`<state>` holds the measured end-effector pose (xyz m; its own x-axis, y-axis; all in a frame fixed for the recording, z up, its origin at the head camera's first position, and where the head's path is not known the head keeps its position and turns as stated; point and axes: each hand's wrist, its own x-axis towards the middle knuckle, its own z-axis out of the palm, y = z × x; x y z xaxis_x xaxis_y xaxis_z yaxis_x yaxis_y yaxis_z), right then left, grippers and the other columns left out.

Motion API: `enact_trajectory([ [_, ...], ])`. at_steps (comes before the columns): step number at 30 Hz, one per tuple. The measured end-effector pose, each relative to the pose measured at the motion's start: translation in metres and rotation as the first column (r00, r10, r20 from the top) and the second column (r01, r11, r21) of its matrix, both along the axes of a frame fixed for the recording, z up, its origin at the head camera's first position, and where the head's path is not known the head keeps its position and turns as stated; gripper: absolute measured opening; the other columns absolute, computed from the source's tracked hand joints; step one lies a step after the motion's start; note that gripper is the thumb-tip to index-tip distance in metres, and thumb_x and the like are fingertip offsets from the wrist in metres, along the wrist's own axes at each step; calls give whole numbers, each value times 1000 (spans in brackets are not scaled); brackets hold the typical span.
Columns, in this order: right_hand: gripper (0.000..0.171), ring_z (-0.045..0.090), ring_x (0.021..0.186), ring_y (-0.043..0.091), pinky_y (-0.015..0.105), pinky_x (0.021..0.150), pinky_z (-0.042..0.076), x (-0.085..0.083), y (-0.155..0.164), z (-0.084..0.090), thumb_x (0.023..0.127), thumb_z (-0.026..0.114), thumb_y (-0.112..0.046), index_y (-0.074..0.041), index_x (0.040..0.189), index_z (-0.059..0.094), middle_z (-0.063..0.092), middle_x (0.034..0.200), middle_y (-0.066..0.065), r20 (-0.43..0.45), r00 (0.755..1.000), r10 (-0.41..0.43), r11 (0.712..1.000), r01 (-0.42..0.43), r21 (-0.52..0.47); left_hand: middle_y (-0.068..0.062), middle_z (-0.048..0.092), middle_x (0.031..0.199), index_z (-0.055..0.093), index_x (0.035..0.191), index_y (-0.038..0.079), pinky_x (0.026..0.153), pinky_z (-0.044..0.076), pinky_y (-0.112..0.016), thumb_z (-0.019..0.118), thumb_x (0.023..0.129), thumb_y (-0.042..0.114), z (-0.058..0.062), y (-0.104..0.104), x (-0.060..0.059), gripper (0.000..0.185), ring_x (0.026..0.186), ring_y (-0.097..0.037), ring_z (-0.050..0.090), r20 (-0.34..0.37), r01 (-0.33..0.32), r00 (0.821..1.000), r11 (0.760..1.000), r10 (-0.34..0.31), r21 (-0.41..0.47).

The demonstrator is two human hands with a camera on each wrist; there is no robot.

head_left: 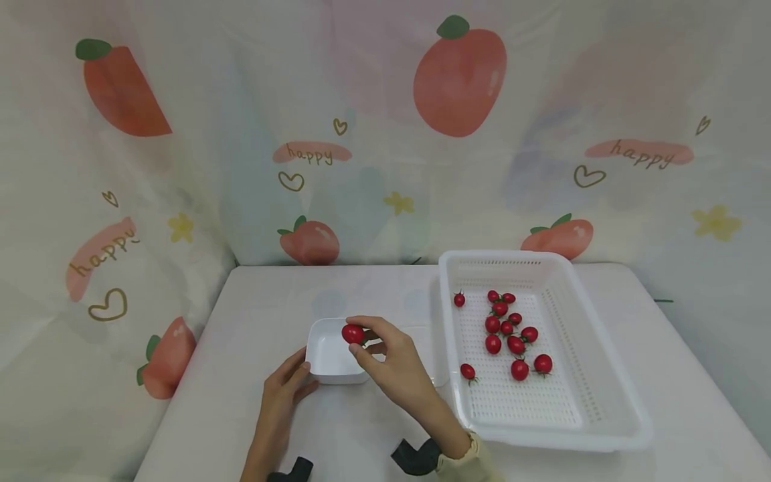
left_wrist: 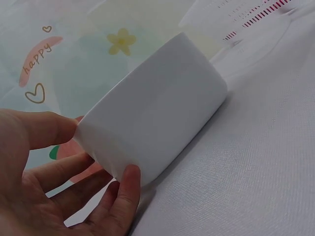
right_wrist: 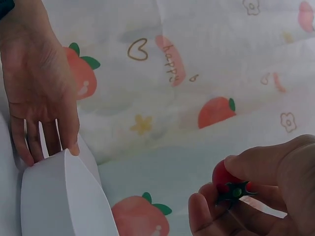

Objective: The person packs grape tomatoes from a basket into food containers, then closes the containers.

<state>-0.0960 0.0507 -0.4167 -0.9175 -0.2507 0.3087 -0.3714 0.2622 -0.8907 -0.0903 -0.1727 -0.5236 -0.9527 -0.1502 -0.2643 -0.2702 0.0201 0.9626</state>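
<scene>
My right hand pinches a red cherry tomato between thumb and fingers, above the right part of a small white box. The right wrist view shows the tomato's green stem end turned toward the camera. At the box's left end my left hand holds the wall and corner, thumb and fingers spread around it. The left wrist view has the box's smooth outer wall up close. What lies in the box behind my right hand is hidden.
A white perforated basket stands at the right, with several cherry tomatoes scattered on its floor. Between box and basket, a pale, see-through lid or tray lies partly behind my right hand. A fruit-patterned curtain borders the white table.
</scene>
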Motion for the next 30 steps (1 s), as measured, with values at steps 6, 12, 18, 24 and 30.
enact_trajectory([
  [6,42,70,107,17,26,89,63,-6,-13,-5,95,75,-7,-14,135,66,73,124,3,23,1000,-15,999,14,29,-10,53,157,55,151,16,97,62,-31,63,104,37,1,0,2,52,130,-29,65,-6,6,1000,1000,-6,-1],
  [12,41,71,106,18,30,88,64,-14,-22,-13,95,74,-7,-12,135,66,72,125,5,16,1000,-2,998,1,57,-5,54,157,55,150,20,98,61,-29,64,103,40,2,0,-1,52,132,-27,63,9,26,1000,1000,-26,12],
  [18,40,73,107,21,36,87,65,-23,-27,-19,95,73,-3,-8,135,66,72,125,9,-1,1000,12,998,-12,67,-5,54,157,56,150,19,99,61,-30,66,102,41,2,0,-4,54,132,-26,62,-6,44,999,999,-44,26],
  [24,39,72,106,21,31,85,64,-31,-29,-29,95,71,-3,-6,134,66,69,124,10,9,999,31,992,-32,125,-5,56,155,58,148,20,96,62,-26,67,101,42,-2,1,-1,52,128,-24,66,-18,12,1000,1000,-12,9],
  [30,36,72,108,24,30,85,64,-34,-32,-37,96,71,-5,-4,132,67,71,126,11,17,997,78,978,-79,194,-5,58,153,60,146,20,94,62,-25,66,103,34,1,2,4,46,128,-23,65,-33,-18,999,1000,18,2],
])
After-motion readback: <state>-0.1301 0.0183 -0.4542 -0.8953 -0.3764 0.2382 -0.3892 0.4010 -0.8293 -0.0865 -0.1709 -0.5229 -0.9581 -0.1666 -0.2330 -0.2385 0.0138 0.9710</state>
